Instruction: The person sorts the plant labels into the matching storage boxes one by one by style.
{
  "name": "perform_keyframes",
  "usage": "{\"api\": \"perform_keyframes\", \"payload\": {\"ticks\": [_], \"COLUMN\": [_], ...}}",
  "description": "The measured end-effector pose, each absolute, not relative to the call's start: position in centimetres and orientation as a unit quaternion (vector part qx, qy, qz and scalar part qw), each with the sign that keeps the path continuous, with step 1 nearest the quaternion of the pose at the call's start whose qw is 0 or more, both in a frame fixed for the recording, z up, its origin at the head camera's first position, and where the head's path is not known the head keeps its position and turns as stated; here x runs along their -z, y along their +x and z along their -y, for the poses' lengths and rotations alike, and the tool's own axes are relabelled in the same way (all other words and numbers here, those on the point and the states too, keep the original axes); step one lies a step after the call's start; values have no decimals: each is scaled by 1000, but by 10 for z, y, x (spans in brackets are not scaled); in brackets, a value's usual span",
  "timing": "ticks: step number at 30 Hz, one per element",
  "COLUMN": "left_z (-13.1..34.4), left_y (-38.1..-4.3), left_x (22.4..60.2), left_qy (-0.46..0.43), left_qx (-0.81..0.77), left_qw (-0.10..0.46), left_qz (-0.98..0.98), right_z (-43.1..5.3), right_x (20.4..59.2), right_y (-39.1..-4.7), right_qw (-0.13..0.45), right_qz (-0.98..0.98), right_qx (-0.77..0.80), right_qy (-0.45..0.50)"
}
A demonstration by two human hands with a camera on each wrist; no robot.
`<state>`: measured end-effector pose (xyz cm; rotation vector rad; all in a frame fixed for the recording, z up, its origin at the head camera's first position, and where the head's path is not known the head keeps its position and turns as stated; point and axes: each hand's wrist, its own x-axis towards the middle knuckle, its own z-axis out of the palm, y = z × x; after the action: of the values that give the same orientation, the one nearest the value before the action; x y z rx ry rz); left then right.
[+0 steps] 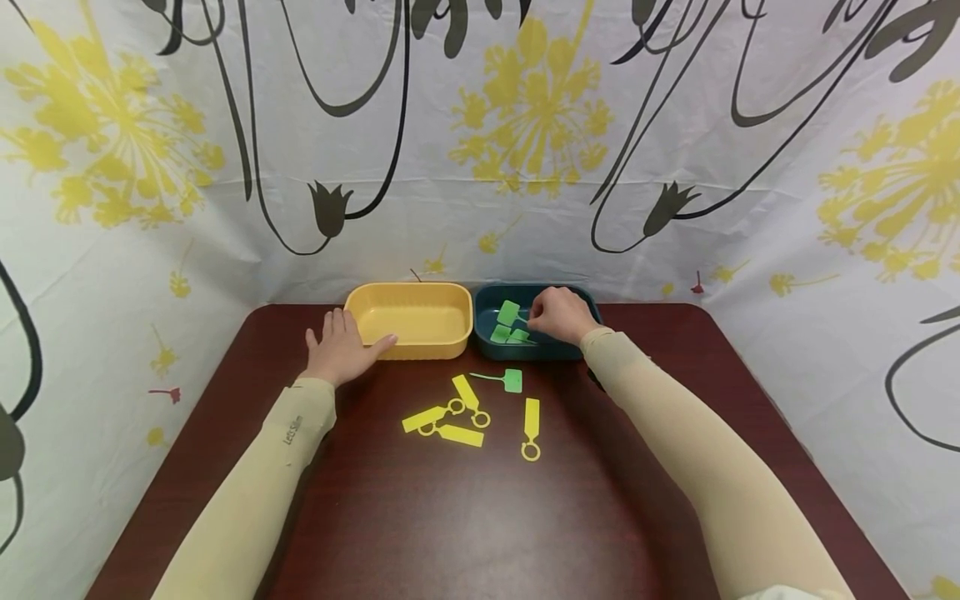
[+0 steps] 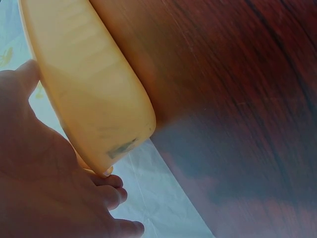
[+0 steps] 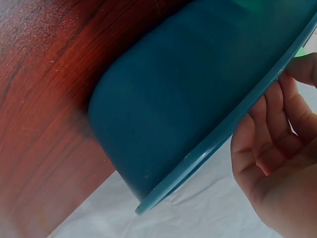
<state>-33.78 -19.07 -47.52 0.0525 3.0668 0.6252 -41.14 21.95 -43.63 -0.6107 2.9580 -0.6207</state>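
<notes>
My left hand [image 1: 341,350] rests with spread fingers on the left end of a yellow bin [image 1: 408,350]; in the left wrist view its thumb and fingertips touch the rim of that bin [image 2: 99,99]. Over the dark blue bin [image 1: 517,350], my right hand [image 1: 561,315] has curled fingers and pinches the thin tail of a green tag [image 1: 508,312]. Two more green tags [image 1: 500,334] lie inside the blue bin below it. In the right wrist view the hand [image 3: 282,158] is above the rim of the blue bin [image 3: 163,99], a bit of green beside the thumb.
On the dark red table [image 1: 465,525] in front of the bins lies one green tag [image 1: 513,381] with its tail to the left. Several yellow ring tags [image 1: 461,435] are near it, one yellow tag [image 1: 532,417] apart at right. A patterned cloth [image 1: 420,167] hangs behind.
</notes>
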Motion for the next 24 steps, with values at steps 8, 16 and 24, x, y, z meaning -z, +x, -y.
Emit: {"api": "perform_keyframes", "payload": {"ticks": [8,16,24], "left_z": [190,190,190], "left_y": [-336,-336,-335], "left_x": [473,471,471], "left_qy": [17,14,14], "left_qx": [-198,-192,-194], "left_qw": [6,13,10], "left_qz": [-980,-981,-981], "right_z": [-220,-222,-222], "right_x": [441,447,448], "right_y": [-416,-420,-419], "right_qw": [49,64,78], "right_qz": [-962,-967,-966], "right_qx": [190,166,162], "right_qy": [-191,-185,-187]}}
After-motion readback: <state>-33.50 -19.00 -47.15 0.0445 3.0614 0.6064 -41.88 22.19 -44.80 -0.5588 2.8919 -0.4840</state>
